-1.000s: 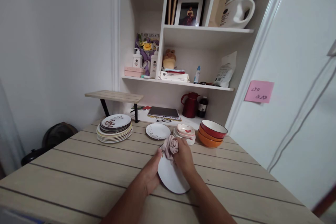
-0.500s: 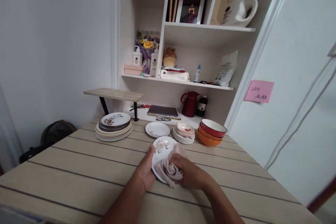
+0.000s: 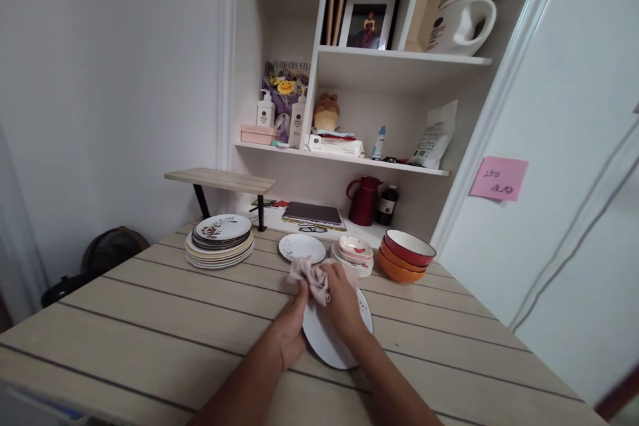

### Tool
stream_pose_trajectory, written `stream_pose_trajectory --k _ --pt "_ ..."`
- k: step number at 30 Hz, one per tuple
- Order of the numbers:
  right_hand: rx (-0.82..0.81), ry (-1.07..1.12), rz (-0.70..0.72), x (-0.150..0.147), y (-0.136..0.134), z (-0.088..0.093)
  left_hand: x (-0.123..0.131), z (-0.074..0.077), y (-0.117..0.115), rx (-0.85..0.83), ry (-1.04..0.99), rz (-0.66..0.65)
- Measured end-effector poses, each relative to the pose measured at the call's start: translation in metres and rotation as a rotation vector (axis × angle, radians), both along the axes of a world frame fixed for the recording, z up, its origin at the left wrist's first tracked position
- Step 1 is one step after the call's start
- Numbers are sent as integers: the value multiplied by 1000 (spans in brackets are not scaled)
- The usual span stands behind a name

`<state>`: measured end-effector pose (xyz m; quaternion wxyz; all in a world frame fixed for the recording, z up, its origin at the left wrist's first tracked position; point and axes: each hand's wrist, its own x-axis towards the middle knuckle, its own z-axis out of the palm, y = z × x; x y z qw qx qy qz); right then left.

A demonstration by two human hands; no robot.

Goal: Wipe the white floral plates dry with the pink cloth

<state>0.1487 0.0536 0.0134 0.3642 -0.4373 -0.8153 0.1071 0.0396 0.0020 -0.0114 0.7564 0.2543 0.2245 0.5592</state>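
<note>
A white plate (image 3: 327, 339) with a dark rim and a floral print is tilted above the table in front of me. My left hand (image 3: 291, 329) grips its left edge, thumb on top. A crumpled pale pink cloth (image 3: 310, 277) is bunched in my right hand (image 3: 341, 298), pressed at the plate's upper left edge. That hand and the cloth cover much of the print. Just behind lies another floral plate (image 3: 302, 248), flat on the table.
To the left stands a tall stack of plates (image 3: 219, 249) near a small raised shelf (image 3: 219, 180). On the right are small heart-patterned dishes (image 3: 355, 248) on a stack of saucers, and nested red and orange bowls (image 3: 407, 256). A red jug (image 3: 364, 201) stands behind.
My right hand and the cloth have moved from the plate's lower right up to its upper left edge. The plate has turned and sits slightly farther right and lower in view.
</note>
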Motion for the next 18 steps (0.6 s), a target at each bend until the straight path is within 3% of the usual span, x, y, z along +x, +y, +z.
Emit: stream_pose_trajectory --k 3,7,11,14,18 --pt "-8 30 280 -1 -14 1 -4 -3 3 13 -37 -11" --pt "-207 20 549 23 -23 5 -9 -4 4 4 -36 -4" --pt "-262 59 460 35 -19 2 -11 1 2 -55 3 133" --pt "-256 271 368 31 -11 -4 -12 3 -1 -60 8 202" --pt "-431 479 206 28 2 -14 -13 2 -3 -65 21 216"
